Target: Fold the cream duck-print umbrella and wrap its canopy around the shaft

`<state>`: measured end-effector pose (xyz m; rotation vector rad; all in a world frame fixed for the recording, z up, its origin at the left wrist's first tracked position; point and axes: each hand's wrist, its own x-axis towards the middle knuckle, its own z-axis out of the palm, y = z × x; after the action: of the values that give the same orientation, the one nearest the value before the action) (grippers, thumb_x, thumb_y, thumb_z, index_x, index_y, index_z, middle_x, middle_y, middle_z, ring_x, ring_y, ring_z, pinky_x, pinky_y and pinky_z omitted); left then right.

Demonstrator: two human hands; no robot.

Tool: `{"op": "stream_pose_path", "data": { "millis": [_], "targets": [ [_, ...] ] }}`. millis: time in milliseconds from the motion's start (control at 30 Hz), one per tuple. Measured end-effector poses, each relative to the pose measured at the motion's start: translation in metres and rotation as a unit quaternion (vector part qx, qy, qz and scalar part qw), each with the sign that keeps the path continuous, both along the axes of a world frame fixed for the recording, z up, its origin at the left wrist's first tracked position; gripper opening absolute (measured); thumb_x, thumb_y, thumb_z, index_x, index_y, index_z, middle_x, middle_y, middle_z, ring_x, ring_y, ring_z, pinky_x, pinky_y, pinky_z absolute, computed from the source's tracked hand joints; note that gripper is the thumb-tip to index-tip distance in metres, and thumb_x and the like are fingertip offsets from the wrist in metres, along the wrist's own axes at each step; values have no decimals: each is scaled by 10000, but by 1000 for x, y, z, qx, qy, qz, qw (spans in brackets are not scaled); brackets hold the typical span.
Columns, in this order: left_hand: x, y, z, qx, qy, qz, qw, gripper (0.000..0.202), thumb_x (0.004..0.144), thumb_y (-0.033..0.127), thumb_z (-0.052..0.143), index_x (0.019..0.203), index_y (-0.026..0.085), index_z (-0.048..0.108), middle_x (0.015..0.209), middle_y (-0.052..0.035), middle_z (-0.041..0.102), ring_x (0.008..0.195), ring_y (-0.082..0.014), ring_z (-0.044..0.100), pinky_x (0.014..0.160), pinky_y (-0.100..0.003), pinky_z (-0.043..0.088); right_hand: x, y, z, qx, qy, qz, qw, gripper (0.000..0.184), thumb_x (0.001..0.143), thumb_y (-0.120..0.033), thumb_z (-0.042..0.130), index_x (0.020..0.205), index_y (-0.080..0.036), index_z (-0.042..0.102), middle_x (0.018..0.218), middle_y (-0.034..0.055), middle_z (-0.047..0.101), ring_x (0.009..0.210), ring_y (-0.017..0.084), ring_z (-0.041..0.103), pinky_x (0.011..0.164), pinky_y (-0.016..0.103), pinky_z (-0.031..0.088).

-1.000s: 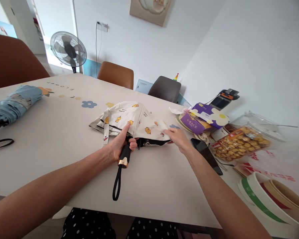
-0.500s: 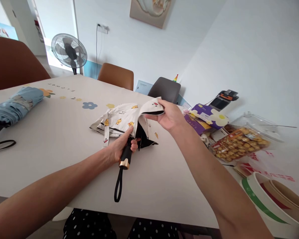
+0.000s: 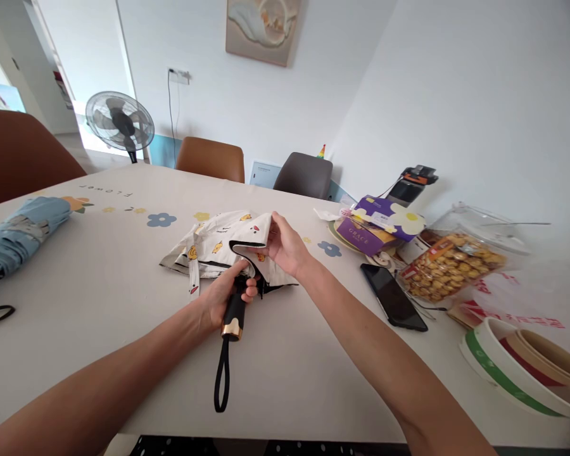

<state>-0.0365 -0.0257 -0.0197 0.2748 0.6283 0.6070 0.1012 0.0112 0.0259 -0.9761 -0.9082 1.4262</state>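
A white folding umbrella (image 3: 218, 244) with yellow and red prints and a black lining lies partly folded on the table (image 3: 285, 373). Its black handle with a gold end and a wrist loop points toward me. My left hand (image 3: 225, 291) is wrapped round the top of the handle, the thumb pressing near the cloth's edge. My right hand (image 3: 287, 244) pinches a panel of the canopy and holds it folded over toward the left. Part of the black lining shows under that fold. The umbrella's ribs are mostly hidden.
A folded blue umbrella (image 3: 26, 231) lies at the left. On the right are a phone (image 3: 393, 297), a purple box (image 3: 356, 234), a clear jar of snacks (image 3: 449, 266) and paper bowls (image 3: 508, 367). Chairs (image 3: 210, 159) and a fan (image 3: 120, 120) stand beyond the table.
My right hand has drawn the canopy panel leftward and down, over the umbrella's middle. My left hand keeps its hold on the handle. The view has tilted up and shifted right, showing the phone.
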Motion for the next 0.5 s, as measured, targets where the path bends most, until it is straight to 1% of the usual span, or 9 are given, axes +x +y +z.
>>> {"op": "stream_pose_path", "data": {
  "millis": [100,167,200,233,300,367,400,433,500],
  "targets": [
    [-1,-1,-1,6,-4,7,1000,253,852,359,508,771,127,448,596,26,402,434,-37,386,336,-129,333,14,-4,-5,51,-47,-47,997,154,784,-269,449,784,-172,569,782,55,661,740,193,628,652,318,540],
    [-1,-2,-2,6,-6,5,1000,261,842,361,525,769,120,454,599,28,399,442,-35,380,344,-130,336,22,-7,-9,99,-126,-70,985,183,744,-202,412,806,-182,583,832,37,671,775,183,626,683,309,523],
    [-1,-2,-3,6,-7,5,1000,265,840,360,528,762,118,454,599,28,396,447,-34,378,346,-129,336,25,-7,-12,121,-184,-84,972,208,727,-184,401,816,-189,590,863,30,673,800,183,623,712,316,513],
    [-1,-2,-3,9,-7,5,1000,267,841,357,527,752,117,452,598,28,393,450,-34,376,346,-128,334,29,-7,-15,138,-250,-102,953,227,714,-172,397,821,-195,597,894,29,675,831,187,619,747,328,500],
    [0,-2,-2,16,-3,8,1000,265,845,345,524,738,115,450,593,30,384,451,-31,370,345,-125,325,34,-6,-23,153,-381,-125,903,248,704,-159,411,843,-199,613,953,45,677,899,213,608,810,360,470],
    [0,-2,-1,23,-2,5,1000,265,849,345,520,745,108,460,585,36,372,444,-28,361,341,-121,318,38,-3,-30,154,-466,-123,862,252,703,-166,459,893,-203,620,1001,74,673,953,254,599,836,386,448],
    [1,-2,0,24,-2,0,1000,267,850,348,518,756,104,469,580,39,366,439,-26,356,339,-120,314,38,-1,-33,156,-485,-117,853,252,699,-177,493,916,-205,618,1018,85,670,967,273,595,835,394,445],
    [1,-2,0,22,-2,-6,1000,269,852,352,515,769,99,477,575,42,361,433,-25,351,337,-118,310,38,2,-35,161,-490,-111,850,251,694,-194,527,929,-208,613,1027,90,668,971,285,592,831,397,446],
    [1,-2,0,18,-3,-19,1000,270,854,357,508,783,97,485,570,45,356,423,-24,346,335,-118,305,34,8,-36,180,-477,-104,854,251,705,-251,566,951,-216,600,1052,78,660,973,284,582,824,393,451]
  ]
}}
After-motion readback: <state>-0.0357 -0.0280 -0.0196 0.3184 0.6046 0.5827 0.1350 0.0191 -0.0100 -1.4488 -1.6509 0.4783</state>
